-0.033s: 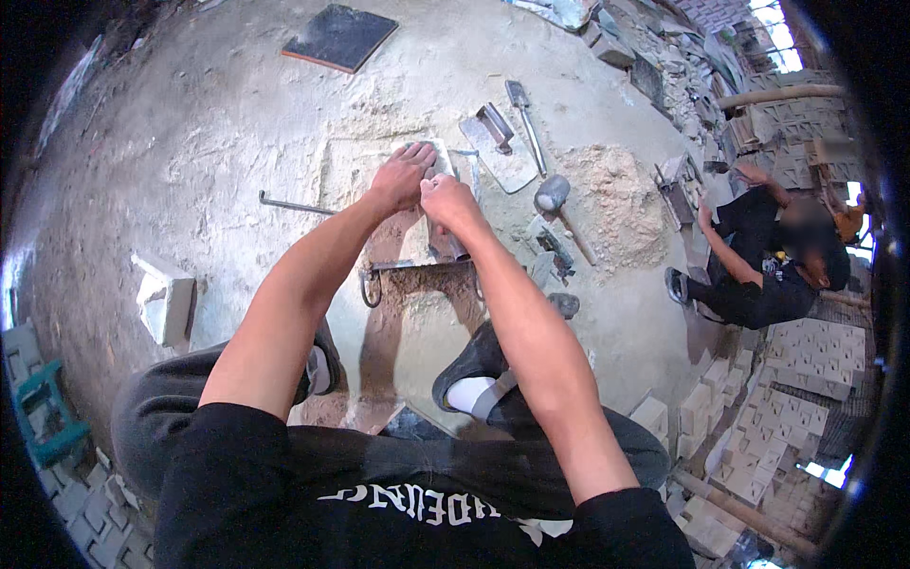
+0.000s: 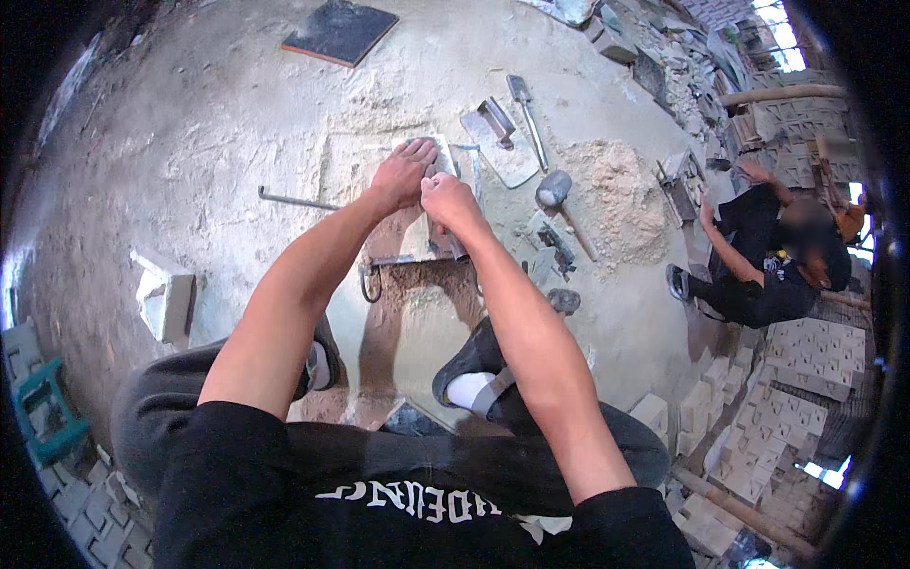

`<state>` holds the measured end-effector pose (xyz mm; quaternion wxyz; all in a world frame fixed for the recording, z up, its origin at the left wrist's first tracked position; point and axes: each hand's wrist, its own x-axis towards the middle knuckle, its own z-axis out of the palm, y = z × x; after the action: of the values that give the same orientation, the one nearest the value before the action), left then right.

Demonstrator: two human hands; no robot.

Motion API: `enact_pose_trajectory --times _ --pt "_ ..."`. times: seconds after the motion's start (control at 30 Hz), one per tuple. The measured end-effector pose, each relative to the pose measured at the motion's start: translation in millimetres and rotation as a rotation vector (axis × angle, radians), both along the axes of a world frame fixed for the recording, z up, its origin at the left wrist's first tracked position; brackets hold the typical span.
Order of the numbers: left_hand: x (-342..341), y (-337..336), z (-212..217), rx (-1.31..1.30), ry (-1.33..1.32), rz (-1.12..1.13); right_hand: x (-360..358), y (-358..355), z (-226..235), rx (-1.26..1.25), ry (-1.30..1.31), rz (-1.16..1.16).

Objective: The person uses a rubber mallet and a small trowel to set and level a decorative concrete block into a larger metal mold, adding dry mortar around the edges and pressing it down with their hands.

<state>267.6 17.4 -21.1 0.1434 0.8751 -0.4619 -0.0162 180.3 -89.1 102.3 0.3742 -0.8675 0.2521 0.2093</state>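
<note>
I squat over a pale block [image 2: 403,237] that lies in a metal mould frame [image 2: 372,277] on the sandy ground. My left hand [image 2: 403,173] lies on the block's top, its fingers hooked over the far edge. My right hand [image 2: 451,202] is curled tight against the block's right side, next to the frame's rail; what its fingers hold is hidden. The two hands touch each other. My shoes stand on either side of the frame's near end.
A mallet [image 2: 555,192], a trowel [image 2: 523,100] and a float [image 2: 493,119] lie beyond the block by a sand pile [image 2: 616,199]. A metal rod [image 2: 294,200] and a loose block [image 2: 166,296] lie left. Another person [image 2: 758,251] squats at the right near stacked blocks [image 2: 806,351].
</note>
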Motion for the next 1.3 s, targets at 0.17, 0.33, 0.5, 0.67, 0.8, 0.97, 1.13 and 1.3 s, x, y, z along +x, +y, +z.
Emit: enact_pose_trajectory --times 0.17,0.33,0.5,0.67,0.8,0.97,1.13,1.3 --pt "-54.0 1.0 -2.3 0.020 -0.012 -0.030 -62.0 6.2 -24.1 -0.090 -0.087 -0.022" --pt "-129.3 15.0 9.4 -0.029 0.066 -0.002 -134.0 24.5 0.4 -0.088 -0.025 -0.062" --pt "-190.8 35.0 4.6 -0.080 -0.019 -0.037 -198.6 43.3 3.5 -0.075 -0.027 -0.058" --pt "-252.6 50.5 23.7 -0.036 0.147 -0.025 -242.8 55.8 17.8 -0.118 0.020 -0.028" --pt "-235.3 59.1 33.5 -0.145 0.063 -0.010 -235.5 68.9 36.6 -0.157 -0.010 0.008" --pt "-123.2 58.5 54.1 -0.148 -0.035 0.037 -136.3 67.8 57.6 -0.136 -0.065 -0.009" --pt "-9.2 36.6 52.2 -0.002 0.001 0.053 -15.6 38.5 1.5 -0.199 -0.197 0.071" --pt "-9.7 65.7 12.8 0.000 -0.067 -0.035 1.2 58.3 -2.8 -0.002 0.060 0.105"
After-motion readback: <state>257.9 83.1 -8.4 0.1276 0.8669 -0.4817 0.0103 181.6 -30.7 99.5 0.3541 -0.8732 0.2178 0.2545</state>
